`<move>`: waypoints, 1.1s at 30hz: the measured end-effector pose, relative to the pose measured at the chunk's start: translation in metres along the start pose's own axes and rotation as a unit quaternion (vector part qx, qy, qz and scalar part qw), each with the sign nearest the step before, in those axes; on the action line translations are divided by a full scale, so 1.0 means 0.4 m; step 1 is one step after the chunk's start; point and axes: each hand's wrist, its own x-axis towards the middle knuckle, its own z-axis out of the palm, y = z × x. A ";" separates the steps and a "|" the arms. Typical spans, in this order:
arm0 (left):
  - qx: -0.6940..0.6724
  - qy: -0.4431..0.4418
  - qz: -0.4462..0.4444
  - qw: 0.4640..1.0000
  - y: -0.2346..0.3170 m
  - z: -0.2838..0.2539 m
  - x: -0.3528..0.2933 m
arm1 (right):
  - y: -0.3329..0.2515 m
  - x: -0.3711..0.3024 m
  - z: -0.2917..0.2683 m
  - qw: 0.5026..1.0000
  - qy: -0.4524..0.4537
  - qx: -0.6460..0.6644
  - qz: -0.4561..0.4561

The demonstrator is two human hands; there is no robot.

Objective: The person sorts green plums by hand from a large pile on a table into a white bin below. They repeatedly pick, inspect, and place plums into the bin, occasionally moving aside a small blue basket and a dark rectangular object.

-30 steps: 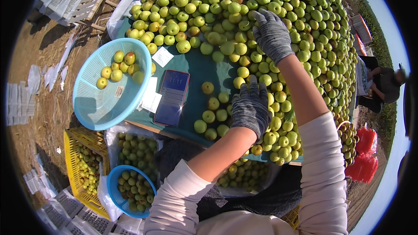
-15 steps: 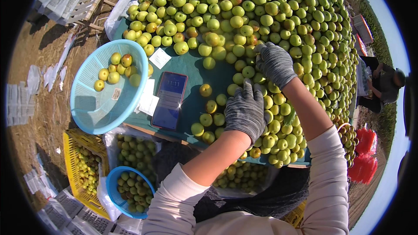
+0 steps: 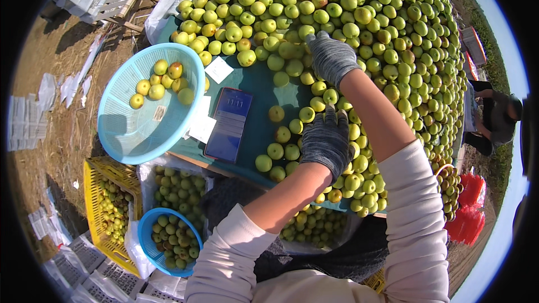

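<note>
A large heap of green jujubes, some blushed red-brown, covers most of the table. My left hand, in a grey knit glove, rests on the heap's near-left edge with its fingers spread and pointing away from me. No fruit shows in its grip. My right hand, gloved alike, reaches farther over the heap, its fingers stretched forward and a little bent onto the fruit. What lies under those fingertips is partly hidden. Several loose jujubes lie on the green table cover left of my left hand.
A phone and white paper slips lie left of the heap. A light-blue basket with several jujubes stands at the table's left. Below are a yellow crate and a blue basin of fruit. A person is at far right.
My right hand has moved left and farther away over the heap. The left hand stays on the near edge, fingers still spread. The whole view has shifted slightly.
</note>
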 end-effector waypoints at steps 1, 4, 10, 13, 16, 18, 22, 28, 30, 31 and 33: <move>0.015 -0.001 0.006 1.000 0.001 0.001 -0.002 | 0.008 -0.031 0.009 0.999 0.007 0.012 -0.046; 0.049 -0.005 0.000 0.999 0.010 0.014 -0.003 | 0.044 -0.142 0.037 0.941 0.083 0.323 -0.049; 0.077 0.022 0.061 0.995 0.008 0.055 0.024 | 0.135 -0.407 0.033 0.450 -0.063 0.891 0.000; 0.065 -0.024 0.040 0.997 0.006 0.065 0.039 | 0.146 -0.511 0.033 0.407 -0.031 0.913 -0.003; 0.060 0.025 0.034 0.997 0.007 0.070 0.025 | 0.166 -0.601 0.038 0.454 -0.025 0.890 0.027; 0.054 0.023 0.025 0.998 0.012 0.069 0.020 | 0.174 -0.644 0.054 0.489 -0.020 0.869 0.070; 0.063 0.063 0.057 0.994 0.018 0.072 0.025 | 0.168 -0.746 0.115 0.460 -0.001 0.879 0.125; 0.099 0.067 0.069 0.990 0.016 0.089 0.029 | 0.212 -0.860 0.194 0.318 0.071 0.928 0.182; 0.093 0.072 0.065 0.991 0.016 0.092 0.030 | 0.233 -0.871 0.197 0.266 0.093 0.927 0.249; 0.092 0.075 0.068 0.991 0.017 0.092 0.030 | 0.237 -0.864 0.196 0.259 0.102 0.917 0.285; 0.116 0.072 0.073 0.988 0.020 0.087 0.027 | 0.224 -0.838 0.185 0.282 0.094 0.925 0.236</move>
